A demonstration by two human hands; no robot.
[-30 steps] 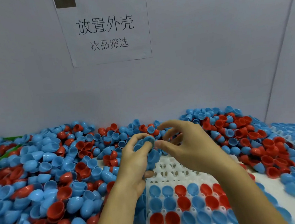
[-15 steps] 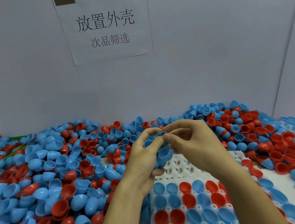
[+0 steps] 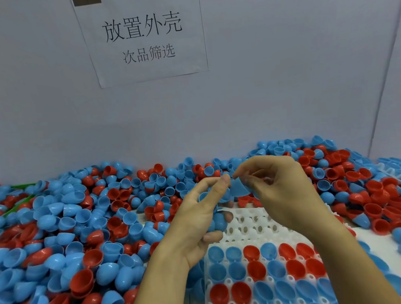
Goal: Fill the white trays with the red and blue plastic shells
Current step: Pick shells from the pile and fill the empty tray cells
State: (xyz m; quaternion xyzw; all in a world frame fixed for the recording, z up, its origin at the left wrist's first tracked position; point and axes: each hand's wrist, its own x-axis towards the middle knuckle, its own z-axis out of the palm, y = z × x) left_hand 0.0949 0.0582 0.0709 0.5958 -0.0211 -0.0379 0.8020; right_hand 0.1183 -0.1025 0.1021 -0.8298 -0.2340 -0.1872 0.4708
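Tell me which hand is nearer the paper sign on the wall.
Right. The right hand sits higher, just below the paper sign; the left hand is lower and further left.

Above the white tray (image 3: 248,229), the right hand (image 3: 277,191) pinches a blue shell (image 3: 239,188) beside the shell-clutching left hand (image 3: 197,214).

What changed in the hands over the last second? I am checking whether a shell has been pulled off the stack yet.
The right hand has pinched one blue plastic half-shell and drawn it rightward off the nested blue shells gripped in the left hand; earlier its fingers only met that stack. The left hand's grip and the white plastic tray, with its far rows empty, stayed as they were.
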